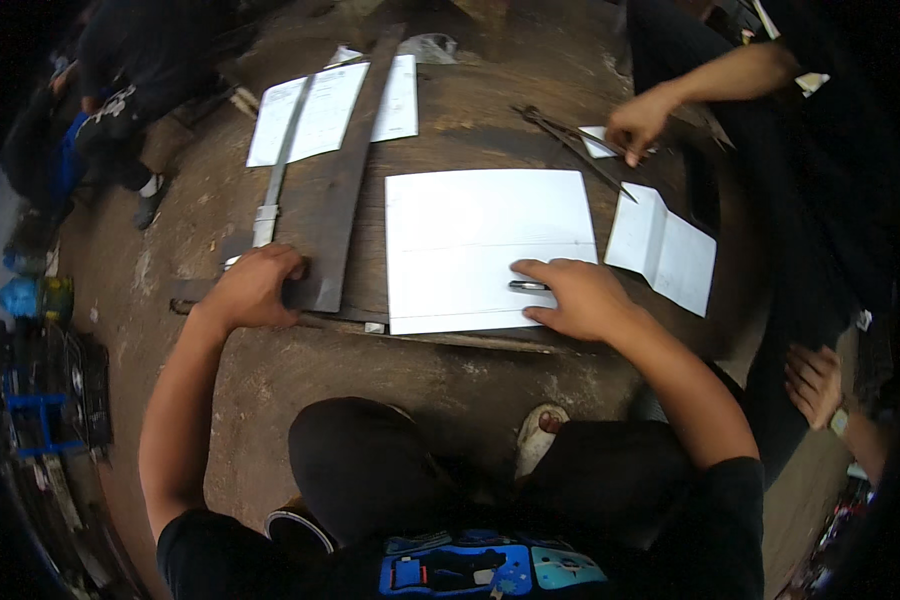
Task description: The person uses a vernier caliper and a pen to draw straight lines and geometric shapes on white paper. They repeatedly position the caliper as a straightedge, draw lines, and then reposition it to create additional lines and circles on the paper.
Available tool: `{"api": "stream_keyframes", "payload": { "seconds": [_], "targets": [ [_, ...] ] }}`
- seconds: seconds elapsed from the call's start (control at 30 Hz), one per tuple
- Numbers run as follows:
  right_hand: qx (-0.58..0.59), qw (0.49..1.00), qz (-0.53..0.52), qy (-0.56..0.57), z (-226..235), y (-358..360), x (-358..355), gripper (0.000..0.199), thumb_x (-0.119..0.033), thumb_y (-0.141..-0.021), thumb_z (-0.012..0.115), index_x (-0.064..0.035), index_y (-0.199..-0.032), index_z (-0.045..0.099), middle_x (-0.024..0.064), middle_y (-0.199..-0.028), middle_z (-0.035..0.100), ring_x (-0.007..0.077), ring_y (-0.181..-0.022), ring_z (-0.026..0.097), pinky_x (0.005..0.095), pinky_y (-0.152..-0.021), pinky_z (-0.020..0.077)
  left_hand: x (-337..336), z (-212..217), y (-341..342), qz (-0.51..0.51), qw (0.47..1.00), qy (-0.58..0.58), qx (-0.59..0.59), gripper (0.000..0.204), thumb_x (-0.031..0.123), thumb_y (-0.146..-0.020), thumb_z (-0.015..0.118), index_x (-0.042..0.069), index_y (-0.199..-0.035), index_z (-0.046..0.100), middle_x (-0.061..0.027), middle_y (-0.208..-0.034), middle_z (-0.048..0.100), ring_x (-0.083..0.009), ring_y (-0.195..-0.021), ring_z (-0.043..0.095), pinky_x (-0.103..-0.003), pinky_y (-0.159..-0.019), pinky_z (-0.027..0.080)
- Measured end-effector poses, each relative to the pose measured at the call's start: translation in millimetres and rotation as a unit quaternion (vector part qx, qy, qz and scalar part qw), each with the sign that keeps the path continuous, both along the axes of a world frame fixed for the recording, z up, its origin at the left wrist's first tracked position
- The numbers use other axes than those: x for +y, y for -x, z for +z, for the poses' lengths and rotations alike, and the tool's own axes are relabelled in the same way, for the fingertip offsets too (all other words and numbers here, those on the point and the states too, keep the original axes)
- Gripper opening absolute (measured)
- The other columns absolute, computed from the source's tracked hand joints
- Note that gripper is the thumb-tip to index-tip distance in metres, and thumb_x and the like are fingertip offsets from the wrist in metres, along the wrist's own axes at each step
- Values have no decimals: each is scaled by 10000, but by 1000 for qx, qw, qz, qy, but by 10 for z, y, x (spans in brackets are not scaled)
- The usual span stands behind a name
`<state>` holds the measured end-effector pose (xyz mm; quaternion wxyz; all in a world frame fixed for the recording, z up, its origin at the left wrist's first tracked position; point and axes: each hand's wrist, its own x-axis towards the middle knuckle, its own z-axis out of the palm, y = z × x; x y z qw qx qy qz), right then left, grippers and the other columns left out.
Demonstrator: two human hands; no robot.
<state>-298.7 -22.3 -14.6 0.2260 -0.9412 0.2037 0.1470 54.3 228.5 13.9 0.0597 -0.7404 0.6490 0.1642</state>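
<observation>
My left hand is curled over the near end of a dark flat metal bar, with thumb and fingers at its left edge. Just beyond those fingers lies a long silver caliper-like tool; its near end is partly hidden under the hand. A large white sheet of paper, with faint lines across it, lies flat on the wooden table. Over its lower right part, my right hand holds a short black-and-silver pen-like object between thumb and fingers.
Printed papers lie under the bar and silver tool. A co-worker's hand touches metal dividers at the far right, beside a folded white paper. Another person's hand rests lower right. The table's edge runs before my knees.
</observation>
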Motion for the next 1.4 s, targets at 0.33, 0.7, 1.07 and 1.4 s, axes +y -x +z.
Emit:
{"api": "stream_keyframes", "payload": {
  "seconds": [0.33, 0.7, 1.07, 1.4],
  "targets": [
    [-71, 991, -100, -47, 87, -273, 62, 428, -354, -872, 766, -71, -1186, 698, 161, -947, 717, 263, -845, 692, 395, -755, 544, 110, -424, 265, 144, 956, 244, 81, 540, 356, -678, 854, 47, -1037, 594, -172, -967, 668, -381, -916, 669, -445, -810, 539],
    [-170, 851, -331, -371, 234, -963, -283, 593, -538, -863, 762, 37, -975, 670, 57, -770, 610, 61, -497, 441, 246, -390, 303, -666, -213, 1121, 62, 932, 322, 152, 495, 434, -848, 750, -24, -1017, 667, -179, -871, 592, -379, -861, 635, -470, -777, 531],
    [-146, 986, -85, 16, -123, -222, -326, 501, -421, -855, 785, -42, -1171, 701, 103, -914, 693, 264, -899, 689, 398, -818, 539, -869, -653, 1427, -55, 970, 199, 128, 465, 352, -937, 699, -41, -1177, 633, -168, -976, 592, -320, -931, 612, -424, -841, 529],
    [-184, 964, 45, 188, -426, 81, -542, 550, -528, -862, 719, -153, -1260, 664, 122, -906, 659, 311, -894, 681, 431, -797, 561, -778, -684, 1449, -89, 962, 249, 63, 466, 330, -891, 760, -27, -1178, 673, -127, -955, 597, -255, -844, 601, -392, -740, 533]
  ]
}}
